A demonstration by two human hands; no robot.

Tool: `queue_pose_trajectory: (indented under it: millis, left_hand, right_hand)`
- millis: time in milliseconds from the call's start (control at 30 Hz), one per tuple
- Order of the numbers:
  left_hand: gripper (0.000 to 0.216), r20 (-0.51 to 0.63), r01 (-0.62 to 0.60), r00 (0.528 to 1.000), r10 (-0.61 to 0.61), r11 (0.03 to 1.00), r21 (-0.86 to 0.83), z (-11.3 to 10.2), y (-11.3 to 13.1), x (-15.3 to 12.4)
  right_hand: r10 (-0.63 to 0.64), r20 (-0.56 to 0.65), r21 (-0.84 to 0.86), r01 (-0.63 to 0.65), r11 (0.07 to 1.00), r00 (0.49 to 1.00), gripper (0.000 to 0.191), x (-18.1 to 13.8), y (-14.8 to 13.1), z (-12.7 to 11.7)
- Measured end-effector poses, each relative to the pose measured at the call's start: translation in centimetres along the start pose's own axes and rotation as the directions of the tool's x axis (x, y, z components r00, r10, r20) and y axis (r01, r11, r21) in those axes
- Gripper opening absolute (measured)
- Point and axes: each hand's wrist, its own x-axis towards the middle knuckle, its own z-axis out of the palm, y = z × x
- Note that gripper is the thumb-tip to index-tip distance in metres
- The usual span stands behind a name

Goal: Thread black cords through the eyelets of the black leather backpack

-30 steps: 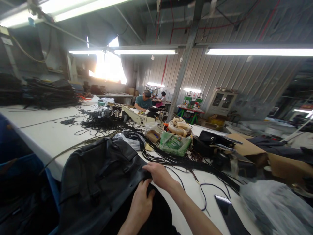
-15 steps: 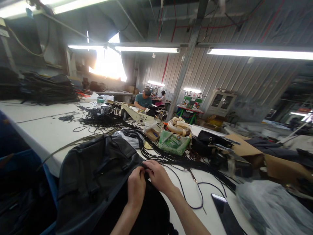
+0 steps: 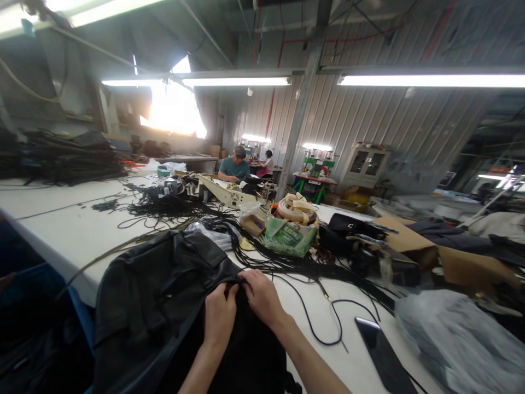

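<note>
A large black leather-look bag lies across the near side of the white table, its dark opening toward me. My left hand pinches the upper edge of that opening. Close to its right, my right hand has its fingers closed on the same edge, at the bag's far corner. The fingertips are partly hidden, so the exact piece between them does not show. A thin black cord with a metal-tipped end curves over the table to the right of my right hand.
Bundles of black cords run behind the bag. Past them stands a green-white bag holding beige rolls. A phone and clear plastic lie at right, near open cardboard. A blue-lined bin is at left. Two people sit farther back.
My left hand has shifted slightly left along the bag's edge, widening the space between the hands. The right hand keeps its hold. The camera view has turned a little.
</note>
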Motion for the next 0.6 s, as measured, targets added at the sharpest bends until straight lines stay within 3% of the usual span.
queue_pose_trajectory:
  millis: [267, 367, 467, 600]
  left_hand:
    - [0.040, -0.008, 0.012, 1.000, -0.014, 0.992, -0.125, 1.9, -0.6, 0.3]
    - [0.038, -0.022, -0.007, 1.000, 0.005, 0.995, -0.098, 0.8, -1.0, -1.0]
    - [0.035, -0.040, -0.040, 0.998, 0.039, 0.999, -0.031, -1.2, -1.8, -2.5]
    - [0.034, -0.070, -0.080, 0.994, 0.084, 0.995, 0.065, -3.3, -2.7, -3.9]
  right_hand:
    - [-0.081, -0.092, -0.147, 0.067, 0.987, 0.992, 0.028, -0.3, -0.2, 0.1]
    - [-0.230, -0.008, -0.216, 0.223, 0.951, 0.973, 0.021, -1.1, -1.3, 0.1]
    - [-0.378, 0.143, -0.238, 0.402, 0.884, 0.915, 0.013, -1.9, -2.7, 0.2]
    - [-0.347, 0.158, -0.304, 0.380, 0.874, 0.924, 0.012, -1.9, -3.8, 0.6]
